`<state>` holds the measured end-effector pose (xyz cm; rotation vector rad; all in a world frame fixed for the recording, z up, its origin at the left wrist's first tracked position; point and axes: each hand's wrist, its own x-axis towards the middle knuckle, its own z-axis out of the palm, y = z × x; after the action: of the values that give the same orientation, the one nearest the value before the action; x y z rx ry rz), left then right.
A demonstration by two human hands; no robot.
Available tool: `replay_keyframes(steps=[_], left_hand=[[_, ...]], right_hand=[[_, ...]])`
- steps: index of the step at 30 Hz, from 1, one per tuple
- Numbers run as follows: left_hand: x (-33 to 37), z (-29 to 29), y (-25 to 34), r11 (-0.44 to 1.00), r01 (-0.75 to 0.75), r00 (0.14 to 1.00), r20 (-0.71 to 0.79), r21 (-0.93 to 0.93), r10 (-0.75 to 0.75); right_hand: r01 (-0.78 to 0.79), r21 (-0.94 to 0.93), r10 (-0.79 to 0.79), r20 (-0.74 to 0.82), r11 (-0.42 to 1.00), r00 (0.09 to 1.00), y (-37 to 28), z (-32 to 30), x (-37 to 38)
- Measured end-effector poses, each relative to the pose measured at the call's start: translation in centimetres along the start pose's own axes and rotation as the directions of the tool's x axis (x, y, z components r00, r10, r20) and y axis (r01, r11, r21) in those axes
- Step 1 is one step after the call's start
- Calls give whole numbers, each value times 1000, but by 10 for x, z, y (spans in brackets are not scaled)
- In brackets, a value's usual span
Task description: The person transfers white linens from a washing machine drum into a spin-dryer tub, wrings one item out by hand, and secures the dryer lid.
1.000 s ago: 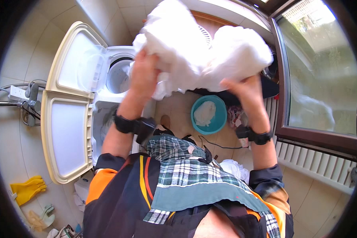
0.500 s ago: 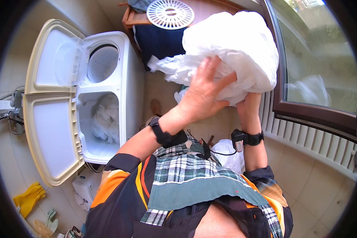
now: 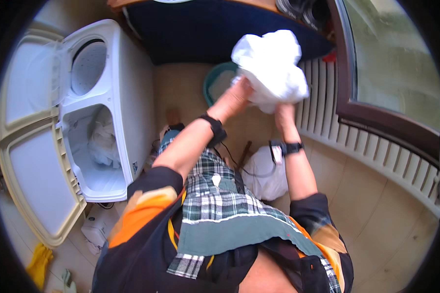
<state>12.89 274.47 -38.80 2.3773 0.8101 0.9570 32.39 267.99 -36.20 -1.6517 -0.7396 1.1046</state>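
In front of me I hold up a bunched white cloth point(image 3: 271, 68), bright and overexposed, between both hands. My left hand point(image 3: 237, 96) is closed on its lower left side, with the fingertips partly hidden in the folds. My right hand point(image 3: 284, 116) grips it from below, its fingers covered by the cloth. Just left of the cloth, on the floor, stands a green basin point(image 3: 208, 88) with something pale in it. The cloth covers part of the basin's right side.
At the left stands a white twin-tub washing machine point(image 3: 137, 102), lids raised, with white fabric point(image 3: 102, 141) in the larger tub. A radiator point(image 3: 371, 146) and an open window frame point(image 3: 344, 93) flank my right. A white bag-like bundle point(image 3: 266, 176) sits near my legs. Yellow gloves point(image 3: 40, 266) lie lower left.
The white cloth has become a smaller, tighter bunch, and both hands have moved slightly left. My left hand has gone from spread fingers to a grip. The view has shifted, showing the basin more fully.
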Motion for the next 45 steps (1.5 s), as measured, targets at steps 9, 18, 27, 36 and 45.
replay_keyframes(steps=[9, 18, 27, 36, 45], left_hand=[[-131, -61, -78, 797, 589, 756, 256, 133, -602], [-89, -271, -68, 667, 734, 679, -159, 124, -717], [-168, -396, -298, 286, 954, 299, -210, 91, -931], [-261, -308, -472, -77, 967, -159, 339, 242, -927], [-279, -266, -491, 190, 892, 171, 84, 410, -982]], right_hand=[[-429, -498, 476, -37, 753, 879, 48, -24, -52], [-316, -272, 402, 372, 909, 836, -27, 94, 20], [-235, -307, 379, 600, 922, 704, -83, 227, 60], [-412, -489, 619, 405, 768, 673, -53, 230, 77], [-501, -553, 709, 259, 666, 656, -56, 259, 72]])
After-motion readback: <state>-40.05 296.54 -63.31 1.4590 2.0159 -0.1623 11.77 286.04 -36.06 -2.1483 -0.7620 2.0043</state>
